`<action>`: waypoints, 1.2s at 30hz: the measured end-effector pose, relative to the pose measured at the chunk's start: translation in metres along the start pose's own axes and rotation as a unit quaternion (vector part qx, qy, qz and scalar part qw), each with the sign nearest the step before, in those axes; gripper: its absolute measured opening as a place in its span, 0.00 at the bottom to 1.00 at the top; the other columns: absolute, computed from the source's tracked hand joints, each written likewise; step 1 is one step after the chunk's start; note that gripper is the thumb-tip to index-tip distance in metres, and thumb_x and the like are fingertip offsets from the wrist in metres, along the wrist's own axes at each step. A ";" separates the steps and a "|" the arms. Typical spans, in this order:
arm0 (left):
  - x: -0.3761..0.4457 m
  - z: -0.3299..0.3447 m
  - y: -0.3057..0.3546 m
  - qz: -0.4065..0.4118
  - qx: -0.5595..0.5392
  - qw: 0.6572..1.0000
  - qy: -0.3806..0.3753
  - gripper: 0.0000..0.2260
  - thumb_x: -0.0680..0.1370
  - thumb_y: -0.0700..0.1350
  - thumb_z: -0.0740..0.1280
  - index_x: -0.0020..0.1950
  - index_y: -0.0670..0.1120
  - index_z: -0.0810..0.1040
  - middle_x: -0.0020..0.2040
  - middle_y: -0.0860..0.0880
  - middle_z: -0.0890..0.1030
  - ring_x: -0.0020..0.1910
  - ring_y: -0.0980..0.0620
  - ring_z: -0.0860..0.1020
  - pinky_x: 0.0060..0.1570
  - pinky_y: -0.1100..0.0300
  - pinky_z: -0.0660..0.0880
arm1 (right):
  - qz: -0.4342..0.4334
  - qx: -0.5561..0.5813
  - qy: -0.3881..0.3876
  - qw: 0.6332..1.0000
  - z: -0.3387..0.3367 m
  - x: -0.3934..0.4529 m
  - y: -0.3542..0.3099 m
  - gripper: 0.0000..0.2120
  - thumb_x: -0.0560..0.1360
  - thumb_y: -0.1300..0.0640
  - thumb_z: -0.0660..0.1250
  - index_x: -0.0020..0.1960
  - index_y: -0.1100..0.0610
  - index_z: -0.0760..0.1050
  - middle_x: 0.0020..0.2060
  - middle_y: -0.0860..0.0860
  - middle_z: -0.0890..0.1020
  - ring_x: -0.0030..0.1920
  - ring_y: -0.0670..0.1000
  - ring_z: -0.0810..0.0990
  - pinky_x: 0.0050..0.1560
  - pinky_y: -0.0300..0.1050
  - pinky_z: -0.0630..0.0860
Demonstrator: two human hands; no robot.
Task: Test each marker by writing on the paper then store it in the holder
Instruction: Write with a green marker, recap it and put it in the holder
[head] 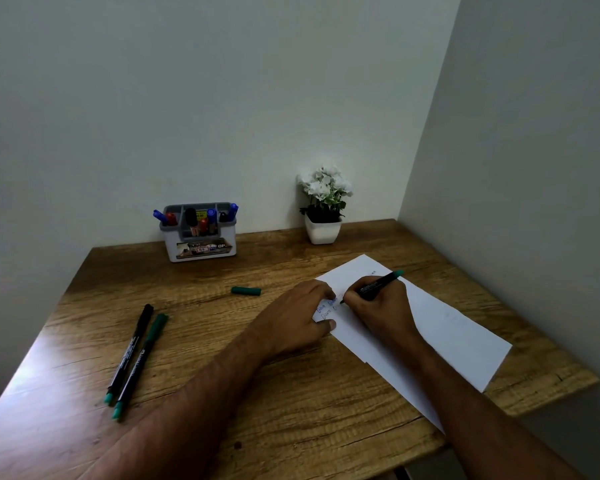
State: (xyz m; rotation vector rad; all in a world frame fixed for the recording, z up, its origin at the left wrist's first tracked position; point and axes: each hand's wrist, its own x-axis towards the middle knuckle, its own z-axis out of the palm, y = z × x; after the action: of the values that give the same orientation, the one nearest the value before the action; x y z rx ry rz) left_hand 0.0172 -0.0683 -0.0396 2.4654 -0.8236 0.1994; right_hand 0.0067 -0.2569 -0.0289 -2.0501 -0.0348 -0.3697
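Observation:
My right hand (pixel 378 306) grips a black marker with a green end (pixel 381 284), its tip down on the white paper (pixel 458 327) beside some blue handwriting. My left hand (pixel 298 317) rests flat on the paper's left edge, fingers spread, holding the sheet down. A green cap (pixel 246 291) lies loose on the wooden table (pixel 291 410). Two capped markers, a black-capped marker (pixel 130 353) and a green-capped marker (pixel 141 365), lie side by side at the left. The white and grey holder (pixel 201 244) stands at the back against the wall, with several blue, red and black markers in it.
A small white pot of white flowers (pixel 323 206) stands at the back right of the table, near the corner. Walls close in the table at the back and on the right. The table's right edge runs just past the paper.

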 end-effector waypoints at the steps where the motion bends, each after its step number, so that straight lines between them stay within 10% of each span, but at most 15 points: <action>1: 0.000 0.000 0.000 0.000 0.000 1.000 0.001 0.21 0.76 0.54 0.67 0.67 0.51 0.70 0.65 0.55 0.72 0.61 0.58 0.70 0.55 0.63 0.67 | 0.002 -0.004 -0.003 1.000 0.000 0.001 0.001 0.02 0.72 0.62 0.73 0.41 0.57 0.83 0.37 0.48 0.86 0.39 0.42 0.84 0.41 0.35 0.79; 36: -0.056 -0.076 -0.066 -0.131 0.072 0.984 0.098 0.14 0.75 0.46 0.70 0.60 0.53 0.76 0.57 0.57 0.77 0.56 0.59 0.74 0.58 0.62 0.73 | 0.053 0.286 -0.100 0.951 0.058 0.005 -0.074 0.06 0.78 0.63 0.70 0.51 0.66 0.83 0.39 0.62 0.84 0.35 0.54 0.80 0.36 0.46 0.79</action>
State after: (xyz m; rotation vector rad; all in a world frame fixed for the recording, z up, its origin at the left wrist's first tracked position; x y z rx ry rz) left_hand 0.0137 0.0450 -0.0199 2.6067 -0.4106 0.4100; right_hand 0.0128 -0.1717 0.0096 -1.4974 -0.1387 -0.0649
